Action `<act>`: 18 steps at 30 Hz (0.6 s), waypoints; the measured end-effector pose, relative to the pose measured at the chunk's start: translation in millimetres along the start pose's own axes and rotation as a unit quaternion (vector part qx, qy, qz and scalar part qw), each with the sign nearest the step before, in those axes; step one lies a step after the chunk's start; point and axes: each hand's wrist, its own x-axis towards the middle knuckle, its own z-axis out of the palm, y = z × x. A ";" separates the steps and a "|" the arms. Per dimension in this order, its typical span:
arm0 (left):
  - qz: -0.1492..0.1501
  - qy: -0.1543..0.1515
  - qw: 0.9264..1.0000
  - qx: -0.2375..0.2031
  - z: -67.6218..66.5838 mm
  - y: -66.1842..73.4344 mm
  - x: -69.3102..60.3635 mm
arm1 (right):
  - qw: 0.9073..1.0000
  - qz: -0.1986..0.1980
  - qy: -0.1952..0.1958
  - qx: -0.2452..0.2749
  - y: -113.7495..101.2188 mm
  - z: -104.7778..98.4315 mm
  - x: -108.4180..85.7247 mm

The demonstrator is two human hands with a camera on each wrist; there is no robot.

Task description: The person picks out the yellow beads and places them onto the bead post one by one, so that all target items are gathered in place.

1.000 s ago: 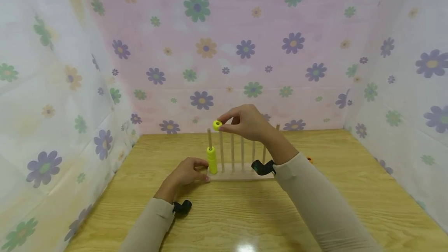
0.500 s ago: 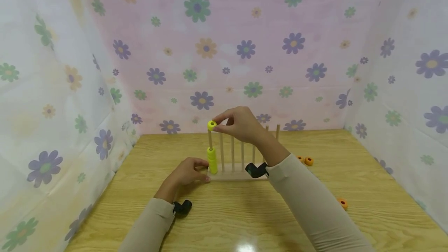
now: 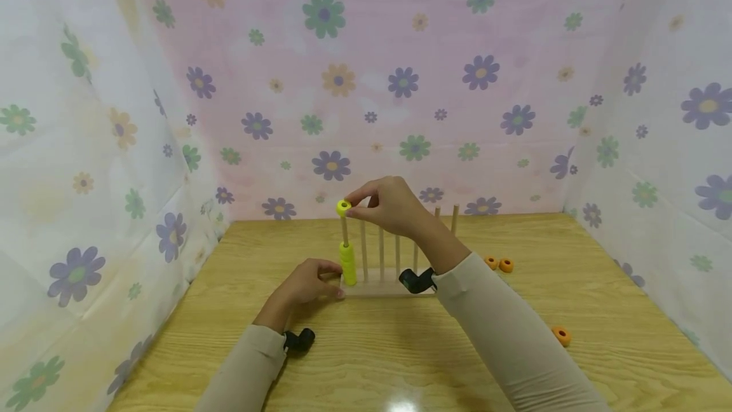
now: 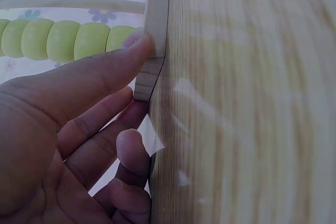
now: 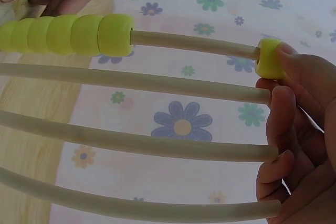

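In the head view, my right hand point(image 3: 390, 207) pinches a yellow bead point(image 3: 343, 209) between thumb and finger at the top of the leftmost peg point(image 3: 345, 233). The right wrist view shows this peg's tip in the bead's hole. Lower on the same peg sits a stack of several yellow beads point(image 3: 347, 264), with bare wood between stack and held bead. My left hand point(image 3: 307, 281) grips the left end of the wooden base point(image 3: 383, 286), its thumb on one side and fingers on the other in the left wrist view. Bare upright pegs point(image 5: 136, 140) stand beside the beaded one.
Two orange beads point(image 3: 506, 265) lie on the table point(image 3: 446, 348) right of the rack. Another orange bead point(image 3: 562, 336) lies nearer, beside the right sleeve point(image 3: 515, 329). Flowered cloth point(image 3: 372, 81) walls in the back and both sides.
My right hand has moved left with the yellow bead, from above the second peg onto the tip of the leftmost one. The left hand stays at the base.
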 end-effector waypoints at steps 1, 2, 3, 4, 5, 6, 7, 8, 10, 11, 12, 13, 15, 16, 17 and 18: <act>-0.001 0.000 1.000 -0.002 0.0 -0.3 0.0 | 1.000 0.000 0.000 0.000 -0.7 -0.1 0.1; 0.000 -0.001 1.000 -0.003 -0.2 -0.4 0.3 | 1.000 0.001 0.000 0.000 -1.3 -0.1 0.2; -0.001 -0.001 1.000 -0.005 -0.3 -0.8 0.5 | 1.000 0.003 -0.001 0.000 -1.7 -0.2 0.3; 0.000 -0.001 1.000 -0.006 0.1 -1.1 0.9 | 1.000 0.005 -0.002 0.000 -1.6 0.0 0.4; 0.000 0.000 1.000 -0.006 0.2 -1.3 1.0 | 1.000 0.007 -0.002 -0.001 -1.6 0.2 0.4; 0.001 0.001 1.000 -0.004 0.3 -1.5 1.2 | 1.000 0.008 -0.002 -0.001 -1.3 0.6 0.6; 0.000 0.001 1.000 -0.003 0.4 -1.8 1.4 | 1.000 0.009 -0.003 -0.002 -0.8 1.0 0.8; -0.001 0.001 1.000 -0.003 0.5 -1.8 1.5 | 1.000 0.008 -0.003 -0.001 -0.5 1.4 1.0; -0.001 0.001 1.000 -0.001 0.5 -1.5 1.3 | 1.000 0.006 -0.005 -0.005 0.7 2.3 1.4; -0.001 0.000 1.000 -0.001 0.3 -1.3 1.3 | 1.000 0.005 -0.006 -0.007 1.1 2.7 1.5; -0.002 -0.002 1.000 -0.002 0.1 -1.0 1.3 | 1.000 0.005 -0.007 -0.007 1.6 2.9 1.6; -0.003 -0.004 1.000 -0.005 0.1 -0.7 1.0 | 1.000 0.005 -0.007 -0.009 2.2 3.2 1.6; 0.000 -0.007 1.000 -0.006 -0.1 0.1 0.3 | 1.000 0.006 -0.008 -0.011 3.1 3.8 1.7; -0.002 -0.007 1.000 -0.009 -0.1 0.5 0.0 | 1.000 0.006 -0.007 -0.010 3.3 4.0 1.8; -0.002 -0.008 1.000 -0.011 -0.2 0.9 -0.5 | 1.000 0.006 -0.008 -0.010 3.6 4.3 2.0; -0.002 -0.008 1.000 -0.013 -0.2 1.1 -1.0 | 1.000 0.006 -0.008 -0.008 3.7 4.6 2.2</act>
